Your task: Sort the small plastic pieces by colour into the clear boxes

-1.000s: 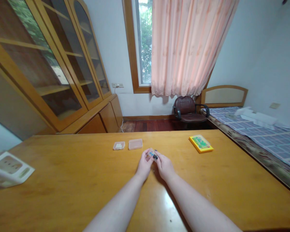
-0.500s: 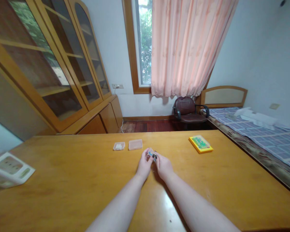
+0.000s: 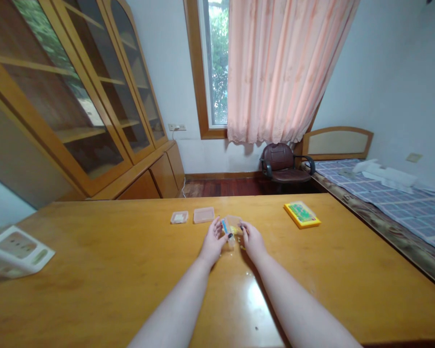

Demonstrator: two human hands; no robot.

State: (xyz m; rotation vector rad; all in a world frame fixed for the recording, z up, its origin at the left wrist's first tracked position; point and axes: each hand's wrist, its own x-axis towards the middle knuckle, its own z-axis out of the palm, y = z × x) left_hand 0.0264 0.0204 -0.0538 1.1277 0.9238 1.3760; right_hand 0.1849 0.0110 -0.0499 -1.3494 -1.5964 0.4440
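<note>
Between my hands, above the middle of the table, is a small clear plastic packet [image 3: 227,226] with a blue printed strip. My left hand [image 3: 212,242] grips its left side, thumb in front and fingers behind. My right hand [image 3: 253,240] pinches the packet's clear right edge with thumb and fingertips. Something yellow shows through or behind the clear part, too small to name. A few tiny shiny bits [image 3: 249,273] lie on the tabletop below the hands. Beyond my left hand rest a shallow clear pinkish tray [image 3: 203,215] and a smaller clear box [image 3: 179,217] with something white in it.
On the right of the wooden table [image 3: 112,270] lies a yellow-framed case [image 3: 302,215] with a green picture. A white plastic holder [image 3: 20,251] stands at the left edge. Past the table are a brown chair [image 3: 282,164], a bed [image 3: 377,179] and a glass-door cabinet [image 3: 94,96].
My hands have moved apart, the right one to the right. The packet, bunched between the fingertips before, is now spread wider, and more shiny bits show on the table.
</note>
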